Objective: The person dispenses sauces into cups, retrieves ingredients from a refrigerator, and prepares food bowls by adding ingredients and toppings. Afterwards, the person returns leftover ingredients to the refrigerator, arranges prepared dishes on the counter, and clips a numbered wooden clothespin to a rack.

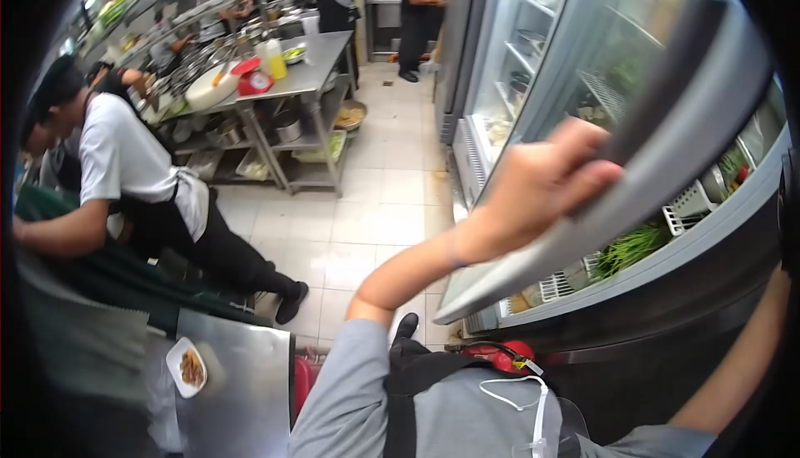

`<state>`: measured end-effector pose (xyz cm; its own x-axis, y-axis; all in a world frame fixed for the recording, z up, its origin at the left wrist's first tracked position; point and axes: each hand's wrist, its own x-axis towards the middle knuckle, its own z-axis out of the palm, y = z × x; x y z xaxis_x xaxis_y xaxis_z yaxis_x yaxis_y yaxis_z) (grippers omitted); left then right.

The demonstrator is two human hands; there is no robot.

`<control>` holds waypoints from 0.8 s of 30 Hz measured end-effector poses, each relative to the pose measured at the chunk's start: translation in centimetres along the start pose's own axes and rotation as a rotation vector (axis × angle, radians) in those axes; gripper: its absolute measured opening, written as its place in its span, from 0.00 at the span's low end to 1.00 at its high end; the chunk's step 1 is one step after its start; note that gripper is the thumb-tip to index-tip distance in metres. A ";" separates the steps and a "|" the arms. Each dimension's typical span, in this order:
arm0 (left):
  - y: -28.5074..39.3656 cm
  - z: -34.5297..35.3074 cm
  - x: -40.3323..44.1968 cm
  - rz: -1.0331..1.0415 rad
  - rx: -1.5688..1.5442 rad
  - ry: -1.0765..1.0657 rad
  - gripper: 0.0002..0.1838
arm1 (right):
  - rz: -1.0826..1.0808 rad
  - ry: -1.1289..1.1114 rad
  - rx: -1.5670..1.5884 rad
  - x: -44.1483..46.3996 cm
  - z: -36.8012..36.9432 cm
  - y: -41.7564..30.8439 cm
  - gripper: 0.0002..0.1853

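My left hand (542, 183) is raised in front of me, its fingers curled over the edge of a glass refrigerator door (617, 200). The door stands swung out from the cabinet and is smeared by motion along its frame. Behind it, the open compartment shows a bunch of long green stalks (629, 251) near a white plastic basket (688, 206). My right forearm (737, 358) reaches up along the far right side. The right hand itself is lost at the dark edge of the view.
A co-worker in a white shirt (137, 158) leans over at the left. A small white dish of brown food (190, 367) sits on a steel table (237, 400). Farther off are a steel counter (321, 50) with a red scale (252, 77), the tiled floor (367, 216) and other people.
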<state>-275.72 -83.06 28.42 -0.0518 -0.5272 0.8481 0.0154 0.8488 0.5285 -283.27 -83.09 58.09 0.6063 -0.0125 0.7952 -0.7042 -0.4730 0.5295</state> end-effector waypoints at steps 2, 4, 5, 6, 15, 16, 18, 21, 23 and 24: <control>-0.5 3.5 -0.3 0.068 -0.060 -0.097 0.15 | -0.049 0.003 0.047 0.2 -0.3 -2.0 0.08; -0.4 6.5 -0.4 0.132 -0.085 -0.164 0.15 | -0.098 0.001 0.083 0.0 -0.4 -3.5 0.09; -0.5 8.3 -0.4 0.143 -0.130 -0.174 0.15 | -0.118 -0.002 0.100 -0.1 -0.4 -4.2 0.09; -0.8 10.1 -0.3 0.161 -0.173 -0.175 0.16 | -0.139 -0.003 0.116 -0.1 -0.2 -4.7 0.09; -5.0 6.0 -1.2 0.467 0.006 -0.874 0.29 | -0.287 0.030 0.286 0.3 6.5 -7.3 0.11; -6.1 3.4 -1.0 0.441 0.103 -1.075 0.29 | -0.303 0.040 0.307 0.6 7.8 -7.6 0.11; -9.0 -1.8 -1.4 0.335 0.267 -1.205 0.29 | -0.337 0.054 0.356 1.4 10.7 -8.2 0.12; -13.3 -11.3 -1.9 0.025 0.488 -1.127 0.31 | -0.385 0.082 0.428 2.7 15.9 -9.0 0.13; -16.6 -18.2 -3.6 -0.133 0.581 -0.959 0.33 | -0.400 0.087 0.479 3.7 19.7 -9.8 0.14; -18.1 -21.5 -4.8 -0.231 0.615 -0.860 0.33 | -0.409 0.092 0.508 4.1 21.8 -10.2 0.14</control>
<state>-254.30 -96.78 15.59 -0.6760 -0.6754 0.2947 -0.5759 0.7337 0.3604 -265.56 -97.56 49.54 0.7382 0.3210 0.5933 -0.1482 -0.7809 0.6069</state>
